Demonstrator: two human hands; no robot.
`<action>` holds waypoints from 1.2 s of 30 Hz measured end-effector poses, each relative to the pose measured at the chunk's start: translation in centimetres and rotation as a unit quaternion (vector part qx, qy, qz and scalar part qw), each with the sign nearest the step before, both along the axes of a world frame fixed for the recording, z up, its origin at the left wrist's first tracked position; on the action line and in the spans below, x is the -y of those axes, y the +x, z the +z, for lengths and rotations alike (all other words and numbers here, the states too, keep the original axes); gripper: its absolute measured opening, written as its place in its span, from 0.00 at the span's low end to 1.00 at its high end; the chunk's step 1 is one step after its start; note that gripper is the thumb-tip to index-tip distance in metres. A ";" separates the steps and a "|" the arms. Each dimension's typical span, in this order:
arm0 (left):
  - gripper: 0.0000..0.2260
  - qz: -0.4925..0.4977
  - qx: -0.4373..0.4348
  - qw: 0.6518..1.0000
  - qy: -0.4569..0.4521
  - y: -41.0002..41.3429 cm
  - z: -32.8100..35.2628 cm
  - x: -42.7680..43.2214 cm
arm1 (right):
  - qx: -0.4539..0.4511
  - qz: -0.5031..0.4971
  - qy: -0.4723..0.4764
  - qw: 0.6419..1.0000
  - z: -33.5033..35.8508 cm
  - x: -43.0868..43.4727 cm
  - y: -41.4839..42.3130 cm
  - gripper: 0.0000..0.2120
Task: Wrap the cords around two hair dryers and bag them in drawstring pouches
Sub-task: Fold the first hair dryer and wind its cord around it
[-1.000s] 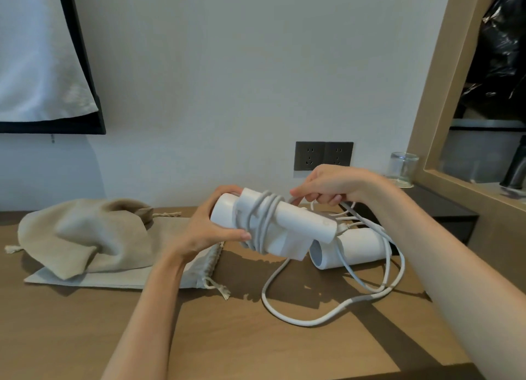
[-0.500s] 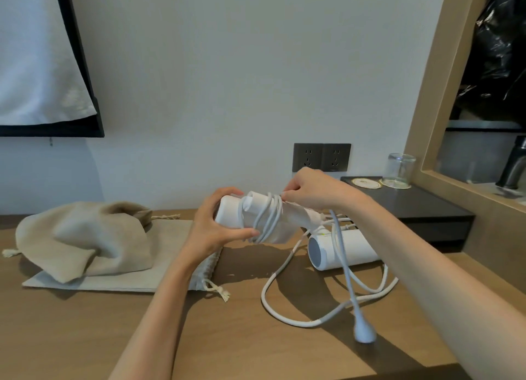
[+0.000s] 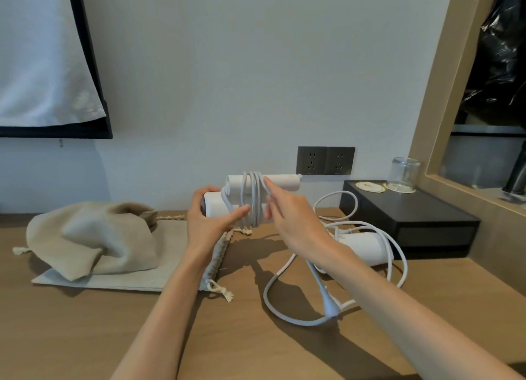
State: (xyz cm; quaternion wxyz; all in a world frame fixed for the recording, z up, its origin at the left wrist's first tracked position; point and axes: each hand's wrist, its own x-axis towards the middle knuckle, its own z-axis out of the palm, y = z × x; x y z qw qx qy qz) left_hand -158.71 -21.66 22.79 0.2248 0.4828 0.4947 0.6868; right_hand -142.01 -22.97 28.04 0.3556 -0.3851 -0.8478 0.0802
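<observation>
Between the two hands, lifted off the tabletop (image 3: 85, 337), the dryer (image 3: 280, 181) is lying level with its cord (image 3: 252, 197) looping around it in several tight turns. The left hand (image 3: 210, 223) is gripping the dryer's left end, thumb stretching across the front. The right hand (image 3: 296, 223) is working at the coils: its fingers are blurring, but they are curling round the cord, which is running out beneath the wrist. Below that wrist the plug (image 3: 330, 305) is dangling low; I cannot tell whether it is touching the tabletop.

Just behind the right forearm, the second dryer (image 3: 361, 246) is lying on its side, and its loose cord (image 3: 265, 294) is sprawling in wide loops under and around that arm.

Left of the left hand, a crumpled pouch (image 3: 85, 234) is sitting on top of a flat pouch (image 3: 170, 260), whose drawstring end is reaching under the left wrist.

Beyond the right hand, a black box (image 3: 412, 217) is carrying an upturned glass (image 3: 404, 174), and dark outlets (image 3: 326, 160) are showing on the wall right behind the held dryer.
</observation>
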 end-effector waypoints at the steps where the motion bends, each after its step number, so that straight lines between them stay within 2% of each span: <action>1: 0.27 0.004 0.020 1.000 -0.005 0.0 0.1 0.0 | -0.001 0.012 0.002 1.000 -0.3 0.0 -0.2 0.21; 4: 0.26 -0.005 0.080 0.997 -0.021 0.1 0.4 0.1 | 0.023 0.018 0.042 0.999 -1.0 -0.2 -0.2 0.26; 8: 0.24 -0.053 0.164 0.983 -0.067 0.8 0.5 0.1 | 0.095 -0.026 0.108 0.989 -1.7 -0.8 0.3 0.30; 11: 0.31 -0.079 0.212 0.967 -0.115 1.4 0.3 0.0 | 0.114 -0.051 0.149 0.981 -2.6 -1.5 0.4 0.30; 13: 0.34 -0.093 0.254 0.952 -0.143 1.7 0.2 0.0 | 0.119 -0.045 0.145 0.981 -3.6 -2.1 0.4 0.34; 17: 0.26 -0.118 0.309 0.927 -0.178 1.5 0.2 0.1 | 0.132 -0.059 0.187 0.972 -5.4 -3.2 0.5 0.43; 19: 0.27 -0.120 0.315 0.921 -0.195 1.4 0.2 0.0 | 0.127 -0.082 0.227 0.962 -5.5 -3.8 0.5 0.44; 21: 0.23 -0.128 0.317 0.917 -0.207 1.4 0.3 0.2 | 0.126 -0.095 0.263 0.952 -5.3 -4.1 0.4 0.43; 24: 0.18 -0.146 0.293 0.919 -0.222 0.8 0.2 0.1 | 0.130 -0.100 0.297 0.941 -5.2 -4.6 0.2 0.40; 27: 0.18 -0.141 0.238 0.931 -0.238 -0.2 0.0 -0.3 | 0.139 -0.062 0.288 0.945 -5.4 -4.8 0.1 0.39; 31: 0.18 -0.056 0.155 0.947 -0.278 -1.3 -0.3 -0.7 | 0.147 -0.024 0.245 0.958 -6.4 -4.8 -0.3 0.43; 36: 0.16 0.026 -0.009 0.954 -0.300 -2.0 -1.2 -1.4 | 0.147 -0.022 0.173 0.974 -7.2 -4.8 -0.4 0.46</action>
